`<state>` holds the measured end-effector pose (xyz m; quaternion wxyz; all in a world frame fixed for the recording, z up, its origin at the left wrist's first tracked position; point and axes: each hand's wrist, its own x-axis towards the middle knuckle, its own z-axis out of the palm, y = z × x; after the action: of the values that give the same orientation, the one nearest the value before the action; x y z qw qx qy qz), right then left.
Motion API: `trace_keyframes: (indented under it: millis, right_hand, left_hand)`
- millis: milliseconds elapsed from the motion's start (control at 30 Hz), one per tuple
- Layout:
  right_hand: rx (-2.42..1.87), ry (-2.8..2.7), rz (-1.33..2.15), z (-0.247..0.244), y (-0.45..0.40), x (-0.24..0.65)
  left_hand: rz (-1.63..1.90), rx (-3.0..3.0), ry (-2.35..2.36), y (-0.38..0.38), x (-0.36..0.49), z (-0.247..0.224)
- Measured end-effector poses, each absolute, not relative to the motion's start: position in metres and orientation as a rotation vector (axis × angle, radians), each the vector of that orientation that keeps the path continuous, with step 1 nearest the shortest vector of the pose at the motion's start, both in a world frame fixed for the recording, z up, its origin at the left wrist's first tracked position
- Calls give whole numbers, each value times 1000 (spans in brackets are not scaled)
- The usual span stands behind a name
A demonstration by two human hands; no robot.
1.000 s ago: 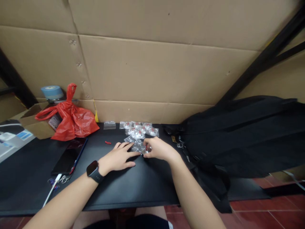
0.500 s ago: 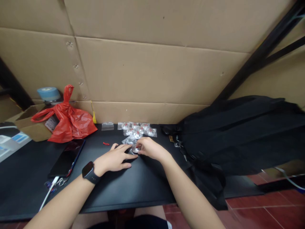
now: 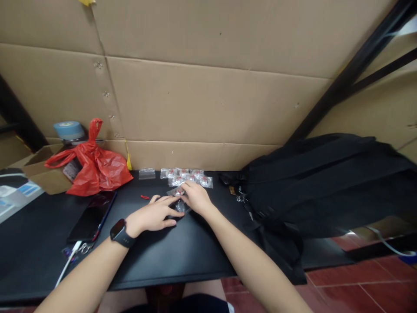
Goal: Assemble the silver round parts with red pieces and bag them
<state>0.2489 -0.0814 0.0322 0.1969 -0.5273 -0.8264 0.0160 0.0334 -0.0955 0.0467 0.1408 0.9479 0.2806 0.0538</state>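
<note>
My left hand (image 3: 155, 216) lies low over the black table with its fingers spread. Its fingertips touch a small clear plastic bag (image 3: 181, 207). Just beyond them is a clear packet (image 3: 174, 191) holding a round silvery item with a red mark. My right hand (image 3: 198, 199) comes in from the right, thumb and fingers pinched at this packet's right edge and partly covering it. Behind the hands, several similar silver-and-red packets (image 3: 191, 175) lie grouped near the cardboard wall. A flat clear bag (image 3: 147, 174) lies to their left.
A red loop (image 3: 145, 197) lies left of the packets. Farther left are a phone (image 3: 93, 216) with a white cable (image 3: 67, 263), a red plastic bag (image 3: 94, 167) and a cardboard box (image 3: 48, 176). A black backpack (image 3: 319, 187) fills the right side.
My right hand has moved slightly up and left, from the clear bag by my left fingertips to the packet just beyond. My left hand stays spread in nearly the same place.
</note>
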Motion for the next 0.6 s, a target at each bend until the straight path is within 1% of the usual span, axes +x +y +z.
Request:
trace_keyframes:
  millis: [100, 233, 333, 500, 600]
  right_hand:
    - [-1316, -2380, 242, 33, -79, 257]
    - [-1113, -2425, 479, 40, -80, 275]
    - [-1062, -2440, 488, 42, -81, 282]
    - [-1182, -2455, 472, 36, -80, 276]
    - [-1178, -2432, 479, 36, -78, 273]
  left_hand:
    - [280, 2706, 866, -91, 33, 50]
    - [465, 2673, 1077, -85, 32, 46]
    - [506, 2659, 1139, -81, 33, 37]
    - [551, 2632, 1154, -78, 36, 31]
    - [588, 2595, 1194, -75, 36, 32]
